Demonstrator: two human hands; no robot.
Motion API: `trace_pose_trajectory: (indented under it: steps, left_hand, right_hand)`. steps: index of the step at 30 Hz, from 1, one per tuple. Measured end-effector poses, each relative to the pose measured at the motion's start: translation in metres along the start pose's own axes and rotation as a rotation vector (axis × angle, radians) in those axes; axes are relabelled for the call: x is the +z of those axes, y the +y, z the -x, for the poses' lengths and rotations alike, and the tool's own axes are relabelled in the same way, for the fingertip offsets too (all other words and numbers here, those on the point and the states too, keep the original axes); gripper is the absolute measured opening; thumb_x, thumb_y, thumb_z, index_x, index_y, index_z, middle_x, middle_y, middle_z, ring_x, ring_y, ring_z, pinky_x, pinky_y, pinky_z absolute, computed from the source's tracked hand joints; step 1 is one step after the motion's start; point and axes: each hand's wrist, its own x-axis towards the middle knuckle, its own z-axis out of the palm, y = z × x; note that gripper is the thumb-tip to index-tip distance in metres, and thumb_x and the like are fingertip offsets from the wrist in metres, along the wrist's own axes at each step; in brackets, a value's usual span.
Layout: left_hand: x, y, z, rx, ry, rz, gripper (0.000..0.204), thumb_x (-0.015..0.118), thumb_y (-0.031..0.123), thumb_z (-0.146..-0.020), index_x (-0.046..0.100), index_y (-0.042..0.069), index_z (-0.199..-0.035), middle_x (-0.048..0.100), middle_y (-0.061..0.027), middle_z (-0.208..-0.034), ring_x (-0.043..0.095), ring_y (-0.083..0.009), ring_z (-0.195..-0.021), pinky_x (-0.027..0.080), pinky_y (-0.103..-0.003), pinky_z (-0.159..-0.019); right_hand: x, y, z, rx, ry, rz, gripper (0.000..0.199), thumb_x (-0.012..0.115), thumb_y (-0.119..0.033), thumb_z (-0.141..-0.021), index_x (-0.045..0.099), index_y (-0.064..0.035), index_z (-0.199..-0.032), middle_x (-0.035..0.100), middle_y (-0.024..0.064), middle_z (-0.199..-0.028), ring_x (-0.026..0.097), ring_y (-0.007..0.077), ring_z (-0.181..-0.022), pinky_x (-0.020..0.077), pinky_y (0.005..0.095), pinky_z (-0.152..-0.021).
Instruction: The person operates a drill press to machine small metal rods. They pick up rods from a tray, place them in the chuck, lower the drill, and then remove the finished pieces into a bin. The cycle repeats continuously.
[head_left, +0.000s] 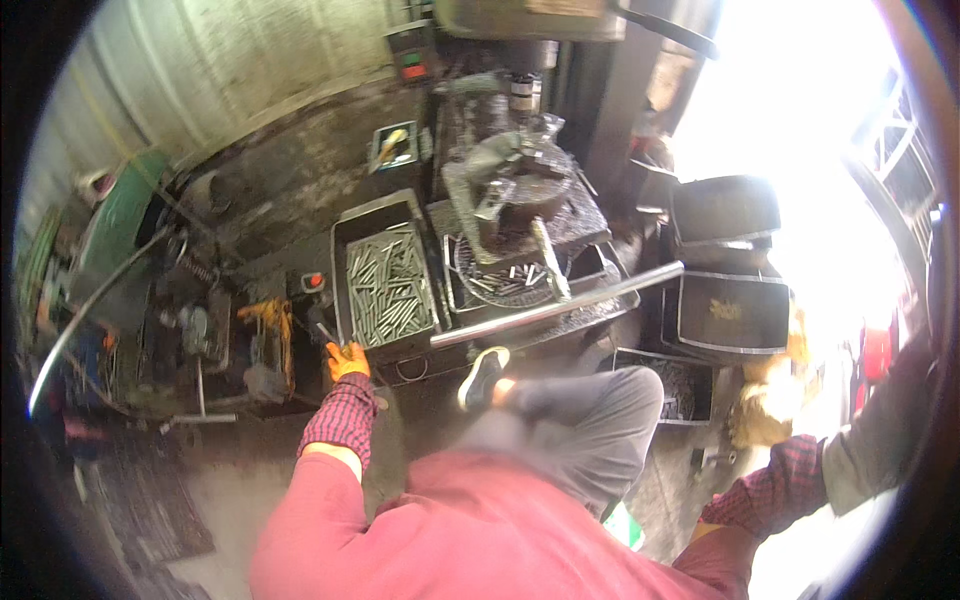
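Head view, looking down on a seated person in a red top with checked cuffs. The left hand [347, 359], in an orange glove, reaches forward to the near left corner of a dark rectangular metal tray [344, 236] filled with short grey steel pins [388, 290]. Its fingers are clenched on one thin grey metal pin [325, 333], which sticks up and away from the glove, just beside the tray's rim. The right hand is out of view: only its checked cuff [775, 480] shows at the lower right, beside a grey sleeve [880, 430], so its state cannot be told.

To the right of the tray stands a dark drilling machine with a round worktable [520, 190]; a second shallow tray with a few loose pins [505, 282] lies below it. A long bright steel lever bar [560, 305] runs slantwise across the front of both trays, between them and the person. The person's raised knee in grey trousers [590, 420] and a dark shoe with a pale sole [483, 378] rest just below this bar. Black rectangular bins [730, 310] stand further right, partly washed out by glare. At the left, an orange-handled tool [268, 320] and assorted dark metal parts lie on the grimy floor [290, 170].
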Motion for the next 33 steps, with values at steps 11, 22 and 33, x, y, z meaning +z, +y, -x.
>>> trace_pose_trajectory:
  steps: [11,22,33]
  left_hand:
    - [-0.142,0.204,0.033,0.785,-0.719,1.064,0.063,0.059,-0.001,-0.102,0.037,0.009,-0.161,0.063,-0.0018,-0.113,0.056,-0.0097,-0.081,0.052,-0.022,-0.079]
    - [-0.218,0.416,0.126,1.421,-0.005,-0.632,0.04,0.051,0.043,-0.103,0.064,0.007,-0.114,0.075,-0.0179,-0.099,0.071,-0.0389,-0.093,0.056,-0.05,-0.081]
    - [-0.223,0.414,0.126,1.435,-0.023,-0.659,0.037,0.055,0.043,-0.101,0.065,0.01,-0.115,0.074,-0.0166,-0.096,0.07,-0.0388,-0.093,0.055,-0.05,-0.081]
  right_hand:
    - [0.016,-0.016,0.04,0.316,0.174,-0.474,0.071,0.029,-0.044,-0.107,0.038,0.0133,-0.147,0.032,0.0427,-0.152,0.029,0.0563,-0.145,0.0244,0.0719,-0.121]
    - [-0.028,-0.014,0.055,0.319,0.34,-0.57,0.071,0.071,-0.022,-0.082,0.048,0.0151,-0.138,0.036,0.0443,-0.146,0.037,0.0576,-0.138,0.0259,0.0685,-0.122]
    - [-0.106,0.011,0.049,0.353,0.23,-0.656,0.074,0.079,-0.019,-0.078,0.05,0.013,-0.139,0.044,0.04,-0.144,0.034,0.0533,-0.143,0.0234,0.0628,-0.126]
